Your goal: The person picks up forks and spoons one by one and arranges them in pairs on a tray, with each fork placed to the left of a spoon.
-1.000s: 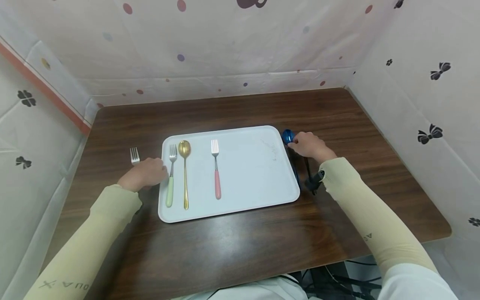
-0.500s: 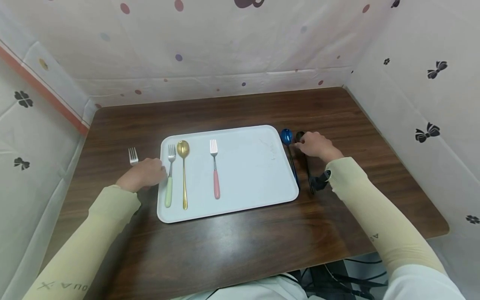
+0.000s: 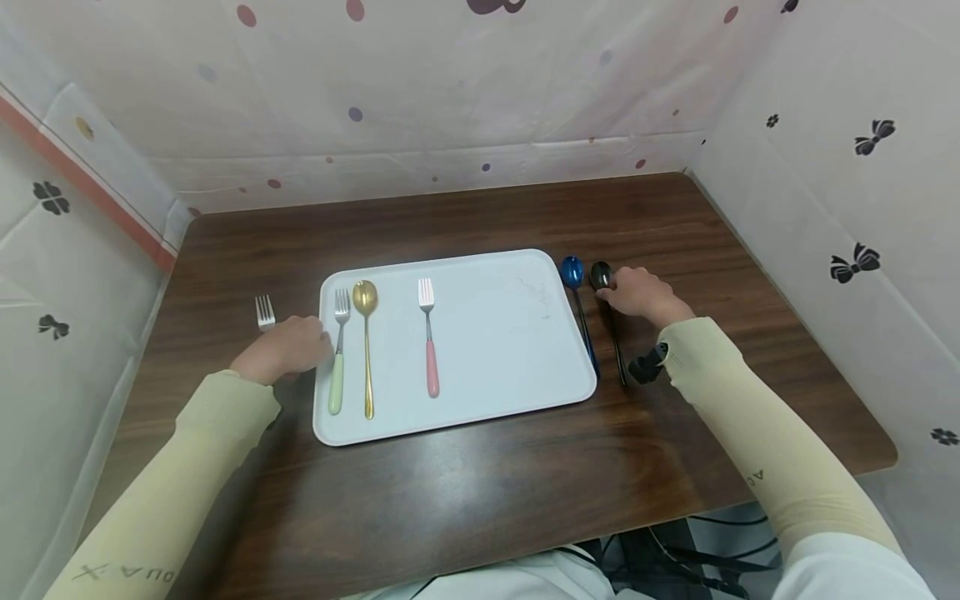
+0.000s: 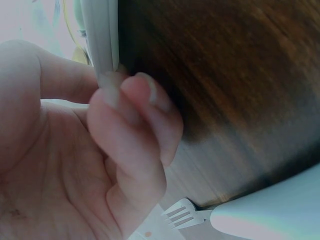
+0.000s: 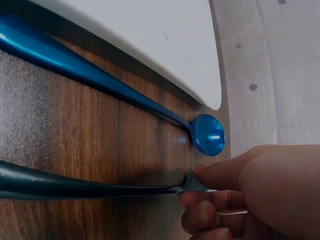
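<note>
A white tray (image 3: 510, 342) lies on the table, carrying a green-handled fork (image 3: 337, 375), a gold spoon (image 3: 368, 350) and a pink-handled fork (image 3: 432, 367). At the tray's left edge, my left hand (image 3: 288, 348) holds the rim, its fingertips curled against it in the left wrist view. My right hand (image 3: 641, 296) pinches a black spoon (image 3: 617, 346) by its bowl end; thumb and forefinger meet there in the right wrist view. Between that spoon and the tray lies a blue spoon (image 5: 125, 92), bowl pointing away from me.
Left of the tray lies another fork (image 3: 265, 312), partly hidden by my left hand; its pale handle (image 4: 265, 210) shows in the left wrist view. Patterned white sheets (image 3: 420, 92) stand around the brown wooden table (image 3: 450, 500) at the back and sides.
My right hand has moved right, away from the blue spoon's bowl to the black spoon, and now pinches that one. The left hand stays at the tray's edge.
</note>
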`<state>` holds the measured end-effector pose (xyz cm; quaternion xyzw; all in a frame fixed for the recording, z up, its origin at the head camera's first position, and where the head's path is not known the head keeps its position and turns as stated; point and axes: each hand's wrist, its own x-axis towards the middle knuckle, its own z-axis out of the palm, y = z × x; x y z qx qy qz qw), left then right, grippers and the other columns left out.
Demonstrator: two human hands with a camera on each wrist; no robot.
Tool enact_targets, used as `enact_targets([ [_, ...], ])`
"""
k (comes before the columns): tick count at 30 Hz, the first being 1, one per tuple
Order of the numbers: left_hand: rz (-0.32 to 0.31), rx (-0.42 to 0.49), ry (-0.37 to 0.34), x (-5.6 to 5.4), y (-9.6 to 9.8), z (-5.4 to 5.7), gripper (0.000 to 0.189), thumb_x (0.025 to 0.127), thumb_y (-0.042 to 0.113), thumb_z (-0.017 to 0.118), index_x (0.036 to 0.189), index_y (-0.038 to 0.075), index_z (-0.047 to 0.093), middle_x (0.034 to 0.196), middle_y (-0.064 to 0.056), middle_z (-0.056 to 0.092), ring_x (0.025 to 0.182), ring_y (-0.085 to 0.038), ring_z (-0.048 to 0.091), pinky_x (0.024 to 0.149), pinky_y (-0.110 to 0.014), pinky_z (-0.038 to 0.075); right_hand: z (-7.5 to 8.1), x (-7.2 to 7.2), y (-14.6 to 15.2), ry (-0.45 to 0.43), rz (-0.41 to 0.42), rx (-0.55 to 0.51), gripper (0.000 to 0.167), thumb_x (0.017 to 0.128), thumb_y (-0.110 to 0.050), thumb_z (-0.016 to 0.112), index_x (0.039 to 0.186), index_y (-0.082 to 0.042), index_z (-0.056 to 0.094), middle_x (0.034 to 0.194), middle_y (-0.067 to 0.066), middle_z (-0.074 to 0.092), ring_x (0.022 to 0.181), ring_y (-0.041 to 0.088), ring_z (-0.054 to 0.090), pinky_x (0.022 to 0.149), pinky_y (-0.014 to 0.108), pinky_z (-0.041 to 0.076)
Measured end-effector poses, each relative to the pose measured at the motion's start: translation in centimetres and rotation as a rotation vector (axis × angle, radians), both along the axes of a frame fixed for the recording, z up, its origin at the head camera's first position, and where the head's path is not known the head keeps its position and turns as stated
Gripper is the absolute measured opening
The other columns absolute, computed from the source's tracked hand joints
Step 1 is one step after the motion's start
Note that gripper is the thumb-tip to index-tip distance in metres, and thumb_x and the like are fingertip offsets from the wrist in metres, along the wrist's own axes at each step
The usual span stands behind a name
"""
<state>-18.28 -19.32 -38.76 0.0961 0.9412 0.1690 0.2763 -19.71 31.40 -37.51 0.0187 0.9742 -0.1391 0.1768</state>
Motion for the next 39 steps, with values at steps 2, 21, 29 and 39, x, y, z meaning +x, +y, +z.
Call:
enact_targets([
  [2, 0.001, 0.010, -0.002, 0.03, -0.06, 0.02, 0.039, 0.103, 0.019, 0.035, 0.117, -0.014, 0.051, 0.086, -0.019, 0.058, 0.072, -0.030, 0.059, 0.058, -0.041, 0.054, -0.06, 0.06, 0.04, -0.001, 0.002, -0.004, 0.037, 0.105, -0.027, 0.050, 0.097, 0.003, 0.068, 0.076, 0.011, 0.055, 0.072, 0.027, 0.051, 0.061, 0.038, 0.039],
  [21, -0.005, -0.006, 0.008, 0.36, 0.06, 0.16, 0.035, 0.102, 0.020, 0.034, 0.109, -0.009, 0.054, 0.078, -0.014, 0.054, 0.064, -0.027, 0.055, 0.055, -0.037, 0.050, -0.76, 0.32, 0.31, -0.019, -0.002, -0.019, 0.034, 0.105, -0.024, 0.049, 0.098, 0.004, 0.067, 0.076, 0.012, 0.055, 0.070, 0.026, 0.052, 0.060, 0.037, 0.040],
  [29, -0.008, -0.014, 0.015, 0.50, 0.13, 0.17, 0.036, 0.103, 0.020, 0.035, 0.111, -0.009, 0.054, 0.079, -0.015, 0.055, 0.065, -0.027, 0.056, 0.055, -0.037, 0.051, -0.94, 0.22, 0.32, -0.002, 0.020, -0.009, 0.032, 0.106, -0.022, 0.046, 0.093, 0.001, 0.065, 0.075, 0.012, 0.055, 0.069, 0.027, 0.053, 0.059, 0.037, 0.040],
  [39, -0.013, -0.011, 0.027, 0.62, 0.21, 0.29, 0.036, 0.102, 0.019, 0.036, 0.111, -0.010, 0.054, 0.080, -0.014, 0.055, 0.064, -0.027, 0.056, 0.054, -0.037, 0.051, -1.00, 0.06, 0.36, -0.020, 0.038, 0.018, 0.033, 0.106, -0.021, 0.046, 0.107, 0.006, 0.065, 0.080, 0.014, 0.057, 0.073, 0.028, 0.055, 0.061, 0.038, 0.043],
])
